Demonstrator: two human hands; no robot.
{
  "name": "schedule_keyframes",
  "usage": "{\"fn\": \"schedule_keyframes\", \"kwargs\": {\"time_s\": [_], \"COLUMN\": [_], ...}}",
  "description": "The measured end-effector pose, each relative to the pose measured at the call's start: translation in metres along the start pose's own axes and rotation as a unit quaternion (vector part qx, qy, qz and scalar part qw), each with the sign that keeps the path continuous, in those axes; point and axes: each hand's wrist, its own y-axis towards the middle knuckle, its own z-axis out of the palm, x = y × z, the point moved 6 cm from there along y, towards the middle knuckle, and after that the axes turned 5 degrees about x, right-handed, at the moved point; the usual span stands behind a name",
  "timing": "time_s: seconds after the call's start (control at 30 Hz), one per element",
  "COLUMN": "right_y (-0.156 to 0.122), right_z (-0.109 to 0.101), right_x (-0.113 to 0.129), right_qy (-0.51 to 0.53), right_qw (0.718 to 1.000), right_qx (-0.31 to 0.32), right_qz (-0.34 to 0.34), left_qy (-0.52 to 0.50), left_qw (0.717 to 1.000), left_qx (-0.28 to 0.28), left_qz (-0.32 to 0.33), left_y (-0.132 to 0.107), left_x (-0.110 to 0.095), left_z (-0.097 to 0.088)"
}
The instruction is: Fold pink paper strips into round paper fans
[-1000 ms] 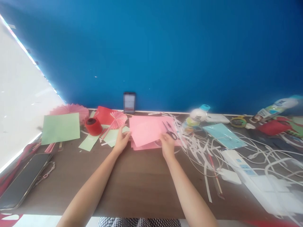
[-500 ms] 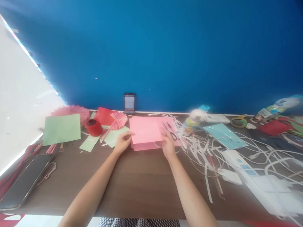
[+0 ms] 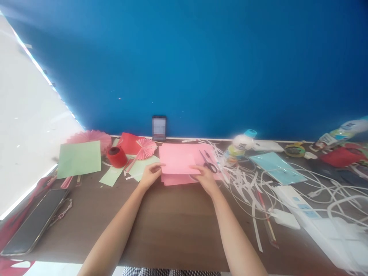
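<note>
A pink sheet of paper (image 3: 178, 159) is held just above more pink paper (image 3: 175, 180) on the brown table. My left hand (image 3: 151, 175) pinches its left edge between thumb and fingers. At the lower right edge, my right hand (image 3: 205, 178) grips the same sheet, the thumb below and the fingers on top. Dark scissors (image 3: 211, 165) lie on the pink paper just beyond my right hand, blades pointing away. Left of my left hand are pieces of green paper (image 3: 111, 176) and a small pleated pink paper fan (image 3: 145, 148).
A red tape roll (image 3: 117, 157) and a large green sheet (image 3: 79, 159) sit at left, a phone (image 3: 36, 222) nearer. Right are paper strips (image 3: 244, 184), a bottle (image 3: 240, 145), a blue packet (image 3: 278, 168) and a power strip (image 3: 301, 214) with cables. Another phone (image 3: 159, 128) leans against the wall.
My right hand has slid from the sheet's right side leftward to its lower edge, uncovering the scissors' handles. My left hand keeps its hold. The whole view has shifted slightly.
</note>
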Motion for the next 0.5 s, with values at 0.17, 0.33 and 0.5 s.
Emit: {"fn": "schedule_keyframes", "kwargs": {"time_s": [0.17,0.33,0.5], "right_y": [0.0,0.002,0.005], "right_z": [0.0,-0.001,0.007], "right_x": [0.002,0.0,-0.013], "right_qy": [0.002,0.012,0.105], "right_qw": [1.0,0.998,0.991], "right_qx": [-0.016,-0.057,-0.081], "right_qz": [-0.013,-0.027,-0.014], "left_qy": [0.009,-0.006,-0.117], "left_qw": [1.0,0.999,0.991], "left_qx": [0.013,0.0,-0.039], "left_qz": [-0.017,-0.032,-0.044], "left_y": [0.0,0.0,-0.002], "left_x": [0.005,0.007,0.008], "left_z": [0.002,0.003,0.007]}}
